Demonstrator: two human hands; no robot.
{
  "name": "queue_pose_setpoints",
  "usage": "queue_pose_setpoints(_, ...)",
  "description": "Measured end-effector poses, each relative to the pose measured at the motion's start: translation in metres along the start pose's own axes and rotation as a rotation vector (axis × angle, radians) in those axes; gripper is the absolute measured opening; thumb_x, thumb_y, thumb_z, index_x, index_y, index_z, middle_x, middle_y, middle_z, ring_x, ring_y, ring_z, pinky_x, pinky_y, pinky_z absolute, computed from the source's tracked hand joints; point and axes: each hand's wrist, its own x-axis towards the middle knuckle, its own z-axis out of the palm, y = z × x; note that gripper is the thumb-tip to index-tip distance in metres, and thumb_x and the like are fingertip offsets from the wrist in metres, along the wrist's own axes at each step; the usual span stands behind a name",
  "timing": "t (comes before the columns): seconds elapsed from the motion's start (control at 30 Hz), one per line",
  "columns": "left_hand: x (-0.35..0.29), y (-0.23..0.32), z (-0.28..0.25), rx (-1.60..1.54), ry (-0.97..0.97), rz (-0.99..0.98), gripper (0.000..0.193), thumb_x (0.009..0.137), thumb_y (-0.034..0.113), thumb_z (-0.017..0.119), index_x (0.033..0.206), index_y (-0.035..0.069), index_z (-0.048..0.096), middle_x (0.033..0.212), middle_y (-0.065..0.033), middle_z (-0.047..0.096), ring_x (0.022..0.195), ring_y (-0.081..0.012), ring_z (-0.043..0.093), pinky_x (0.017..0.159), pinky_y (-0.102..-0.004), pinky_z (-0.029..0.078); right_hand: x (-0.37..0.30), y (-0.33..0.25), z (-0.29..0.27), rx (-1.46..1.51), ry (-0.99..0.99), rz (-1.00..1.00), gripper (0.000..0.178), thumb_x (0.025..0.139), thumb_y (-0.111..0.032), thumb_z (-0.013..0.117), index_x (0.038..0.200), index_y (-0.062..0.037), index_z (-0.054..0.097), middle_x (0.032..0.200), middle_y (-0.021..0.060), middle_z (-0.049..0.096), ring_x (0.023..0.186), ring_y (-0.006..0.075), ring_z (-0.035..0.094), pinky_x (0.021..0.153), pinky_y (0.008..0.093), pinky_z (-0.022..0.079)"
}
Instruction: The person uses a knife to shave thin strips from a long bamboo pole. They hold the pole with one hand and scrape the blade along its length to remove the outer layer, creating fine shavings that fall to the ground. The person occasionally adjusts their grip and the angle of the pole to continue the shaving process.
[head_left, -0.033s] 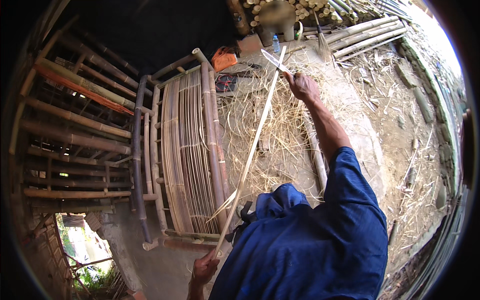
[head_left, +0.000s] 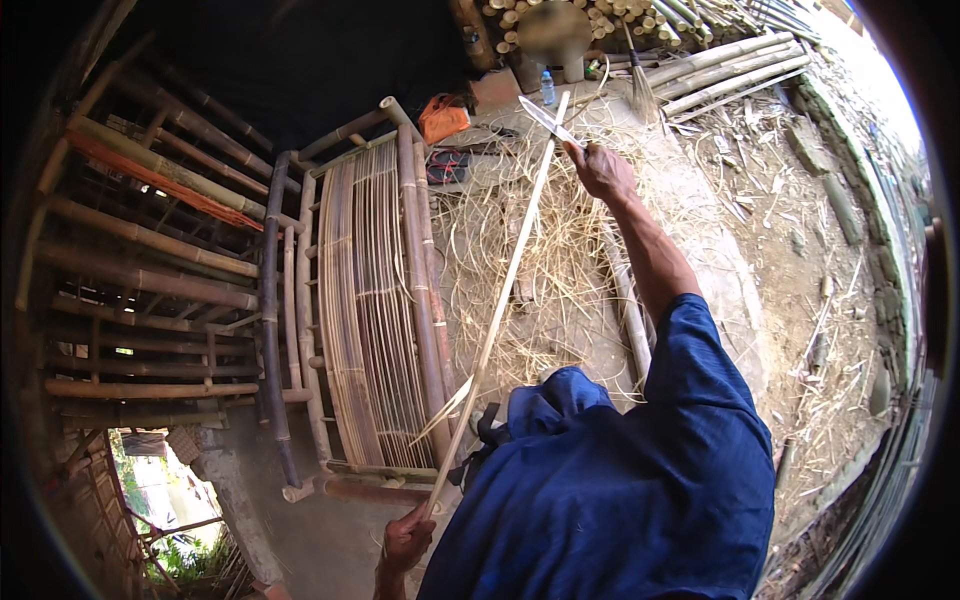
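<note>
A long pale bamboo strip (head_left: 515, 255) runs slantwise from low left to the upper middle. Its near end is gripped in my left hand (head_left: 407, 537), fingers closed around it. My right hand (head_left: 603, 172), arm stretched far forward, is closed on the handle of a knife (head_left: 543, 117). The knife's bright blade crosses the strip near its far end; whether it cuts into it cannot be made out. A thin sliver (head_left: 452, 405) sticks out beside the strip closer to my left hand.
A bamboo bench (head_left: 365, 300) with a slatted top stands at left, near a bamboo rack (head_left: 150, 290). Curly shavings (head_left: 570, 260) litter the floor ahead. Farther off are an orange bag (head_left: 443, 118), a water bottle (head_left: 548, 87), a broom (head_left: 642, 90) and bamboo poles (head_left: 725, 75).
Almost nothing differs. The whole view has shifted very slightly, and both hands keep their hold on the strip and the knife.
</note>
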Motion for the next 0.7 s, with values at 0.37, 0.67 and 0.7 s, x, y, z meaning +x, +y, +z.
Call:
queue_pose_setpoints(0.37, -0.031, -0.025, -0.024, -0.139, -0.014, -0.194, 0.060, 0.092, 0.030, 0.074, 0.137, -0.005, 0.055, 0.071, 0.0054, 0.057, 0.056, -0.0026, 0.045, 0.050, -0.0200, 0.034, 0.020, 0.085, 0.008, 0.291, -0.073, 0.234, 0.093, 0.092, -0.079, 0.028, 0.117, 0.0020, 0.067, 0.097, 0.0296, 0.069, 0.098, 0.0390, 0.067, 0.085, 0.0528, 0.049)
queue_pose_setpoints(0.67, -0.037, -0.085, -0.075, -0.107, -0.236, -0.290, 0.066, 0.089, 0.047, 0.071, 0.139, 0.007, 0.057, 0.072, -0.0058, 0.063, 0.057, -0.0141, 0.056, 0.052, -0.0297, 0.045, -0.007, 0.092, 0.035, 1.151, -0.086, 0.383, 0.055, 0.084, -0.055, 0.070, 0.080, -0.0009, 0.066, 0.065, 0.0070, 0.058, 0.051, 0.0167, 0.056, 0.046, 0.0314, 0.046)
queue_pose_setpoints(0.7, -0.025, -0.055, -0.072, -0.077, -0.262, -0.341, 0.066, 0.088, 0.042, 0.074, 0.138, 0.003, 0.057, 0.082, -0.0066, 0.067, 0.067, -0.0124, 0.060, 0.063, -0.0276, 0.048, -0.009, 0.090, 0.039, 1.182, -0.139, 0.340, 0.045, 0.086, -0.045, 0.072, 0.078, -0.0011, 0.065, 0.065, 0.0076, 0.059, 0.050, 0.0166, 0.055, 0.046, 0.0312, 0.046)
